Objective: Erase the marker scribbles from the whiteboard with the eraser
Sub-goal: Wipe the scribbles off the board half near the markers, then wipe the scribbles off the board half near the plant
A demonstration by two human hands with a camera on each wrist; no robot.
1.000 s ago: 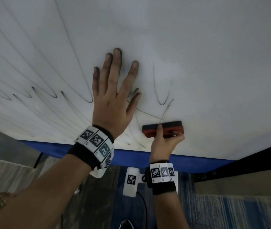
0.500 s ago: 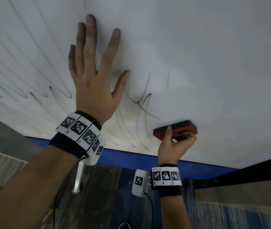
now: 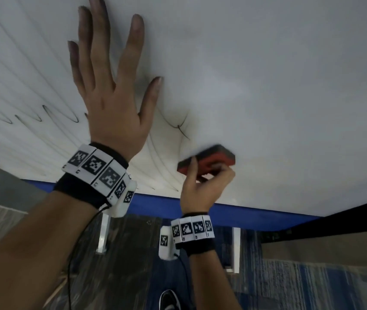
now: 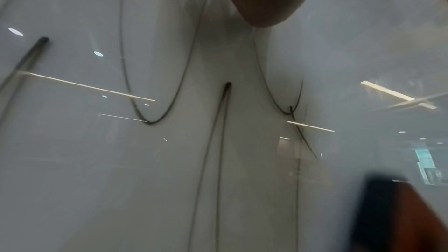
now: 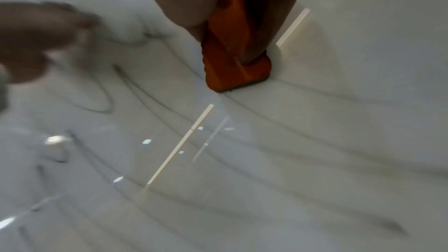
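Note:
The whiteboard [image 3: 267, 74] fills the upper part of the head view, with black marker scribbles [image 3: 179, 127] left and centre. My right hand [image 3: 202, 182] grips a red eraser [image 3: 209, 161] with a dark pad, pressed flat on the board near its lower edge, just below the scribble crossing. The eraser [image 5: 230, 49] shows orange-red in the right wrist view, held between thumb and fingers. My left hand [image 3: 108, 86] lies flat on the board with fingers spread, to the upper left of the eraser. The left wrist view shows looping lines [image 4: 150, 118] and the blurred eraser [image 4: 397, 216].
A blue frame strip [image 3: 234, 214] runs along the board's lower edge. Below it lie dark floor and blue carpet [image 3: 301, 285], white stand legs [image 3: 103, 233], and a shoe [image 3: 169, 300]. Zigzag loops [image 3: 43, 113] remain at the far left.
The eraser has slid a little to the right and tilted, and part of the central scribble is wiped away. My left hand has moved up the board, staying flat.

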